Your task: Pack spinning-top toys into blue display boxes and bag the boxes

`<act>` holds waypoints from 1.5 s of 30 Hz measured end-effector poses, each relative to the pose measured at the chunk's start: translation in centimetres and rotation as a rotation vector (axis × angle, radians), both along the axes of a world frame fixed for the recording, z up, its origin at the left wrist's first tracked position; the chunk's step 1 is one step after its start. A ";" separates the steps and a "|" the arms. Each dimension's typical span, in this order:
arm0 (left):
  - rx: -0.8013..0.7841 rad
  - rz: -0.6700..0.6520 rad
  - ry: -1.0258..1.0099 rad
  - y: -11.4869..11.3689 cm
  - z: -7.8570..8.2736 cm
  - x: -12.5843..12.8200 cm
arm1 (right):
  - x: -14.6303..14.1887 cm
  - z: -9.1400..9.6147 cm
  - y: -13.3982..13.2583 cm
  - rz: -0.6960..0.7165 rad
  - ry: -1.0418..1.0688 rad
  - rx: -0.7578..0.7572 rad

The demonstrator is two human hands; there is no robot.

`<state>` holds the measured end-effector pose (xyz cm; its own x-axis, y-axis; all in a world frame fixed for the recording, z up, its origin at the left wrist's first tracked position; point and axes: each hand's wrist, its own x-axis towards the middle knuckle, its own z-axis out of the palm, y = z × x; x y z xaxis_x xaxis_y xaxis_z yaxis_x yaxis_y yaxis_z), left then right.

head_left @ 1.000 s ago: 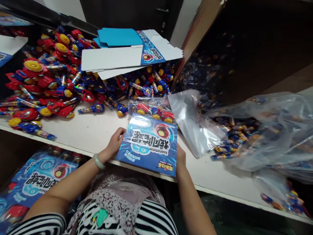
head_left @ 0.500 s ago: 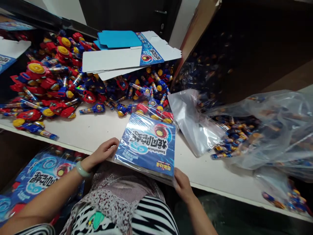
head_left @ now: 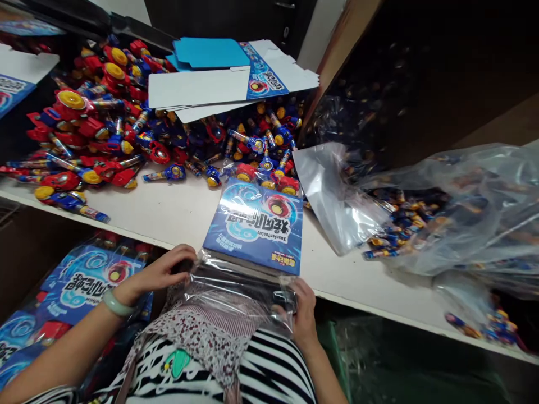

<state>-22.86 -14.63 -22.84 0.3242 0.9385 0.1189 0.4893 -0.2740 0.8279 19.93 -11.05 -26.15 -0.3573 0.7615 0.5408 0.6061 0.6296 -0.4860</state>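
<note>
A blue printed toy box (head_left: 256,227) lies on the white table at its front edge, with red and yellow toys showing at its far end. Clear plastic wrap (head_left: 240,289) encloses it and hangs slack past the near side, over the table edge. My left hand (head_left: 177,266) pinches the left side of this loose wrap between thumb and fingers. At the right side of the wrap, my right hand (head_left: 301,306) grips it, fingers curled. Both hands are off the box itself.
Red and blue toys (head_left: 96,123) are heaped along the back, with flat white cartons (head_left: 197,88) on top. Right of the box lie a silvery plastic bag (head_left: 328,196) and a large clear bag (head_left: 475,207) of small toys. Wrapped boxes (head_left: 88,280) sit below at left.
My hands have moved from the box's sides to the wrap at its near end, drawing the loose plastic out toward my body. The view has tilted slightly.
</note>
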 end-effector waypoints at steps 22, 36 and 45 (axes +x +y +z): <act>0.371 0.747 -0.170 -0.9 1.8 3.9 | -0.8 6.1 0.0 -0.243 0.277 -0.174; 0.563 0.572 -0.293 -6.4 -0.6 3.7 | -1.8 1.7 -2.9 -0.064 0.115 0.376; 0.331 0.545 -0.666 -5.7 0.1 2.0 | 1.5 4.1 -3.9 0.080 0.404 -0.030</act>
